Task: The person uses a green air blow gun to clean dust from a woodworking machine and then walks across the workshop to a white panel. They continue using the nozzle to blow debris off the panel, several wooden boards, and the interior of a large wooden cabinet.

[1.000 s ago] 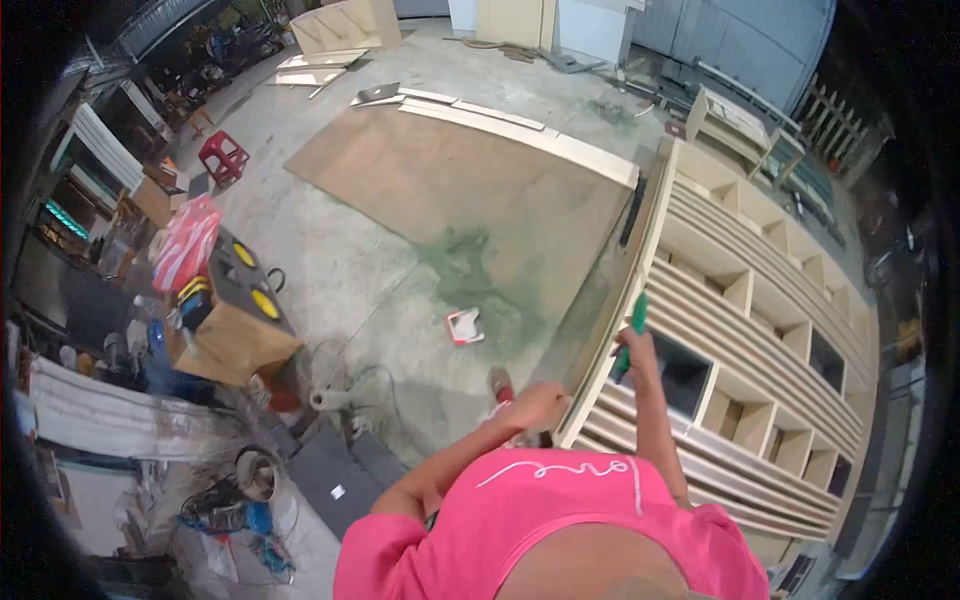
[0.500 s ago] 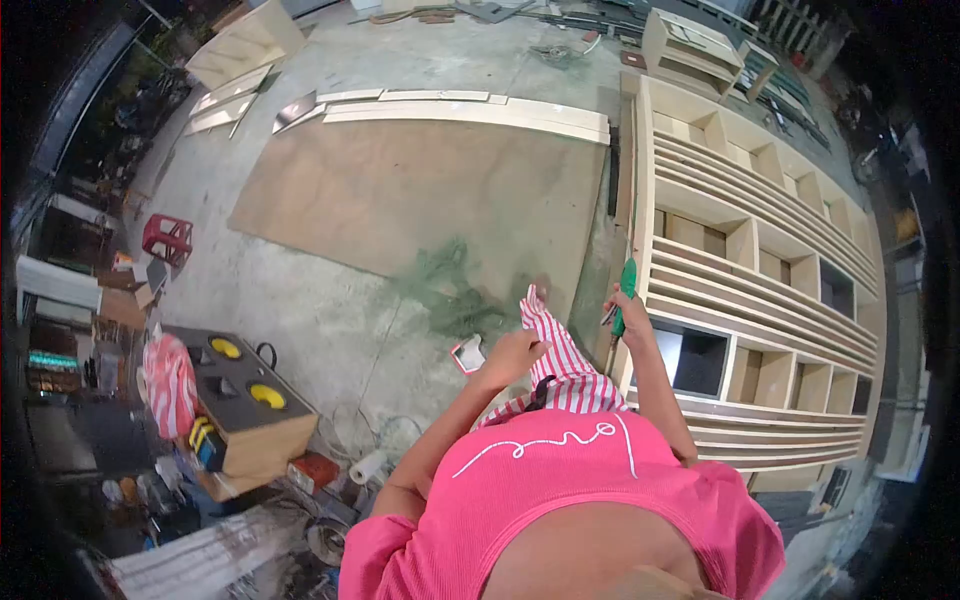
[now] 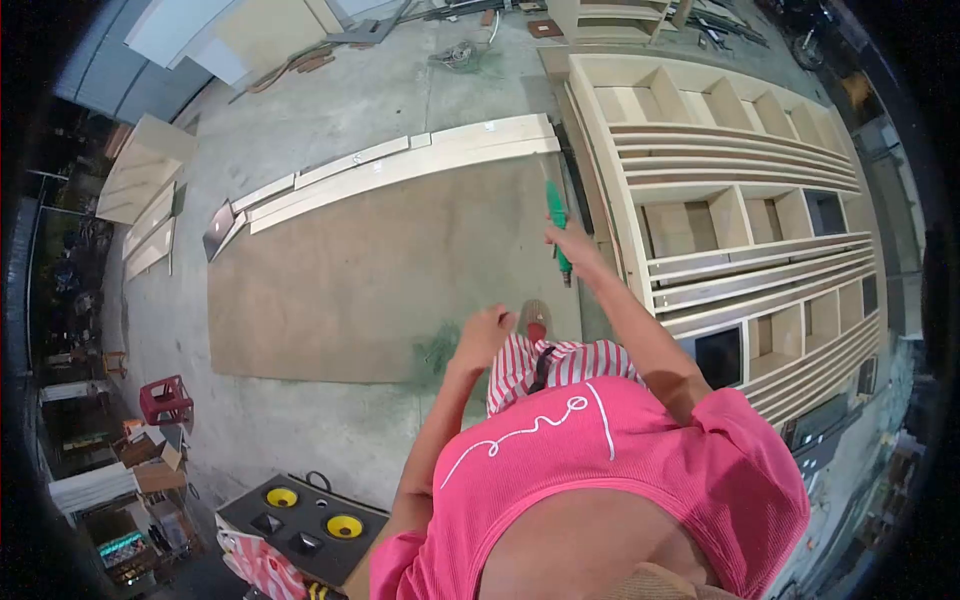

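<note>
My right hand (image 3: 572, 248) is wrapped around a green air blow gun (image 3: 557, 215). The gun's narrow end points away from me, and a metal fitting shows at its near end. My left hand (image 3: 485, 338) hangs in front of my body with its fingers curled in, and I see nothing in it. Beneath both hands lies a large brown board (image 3: 380, 270) on the floor. Pale wooden strips (image 3: 400, 165) rest along its far edge. To the right of the gun is a big wooden shelf frame (image 3: 625, 190) with several compartments and slats.
A black panel with yellow rings (image 3: 315, 520) stands at lower left, beside a striped plastic bag (image 3: 262, 568). Farther left is a red stool (image 3: 166, 400). Leaning panels (image 3: 150, 165) stand at the far left. A coil (image 3: 460, 55) lies on the concrete floor ahead.
My view has shifted forward and turned, and I stand at the brown board. My right hand has carried the air blow gun from beside the shelf frame to over the board's right part.
</note>
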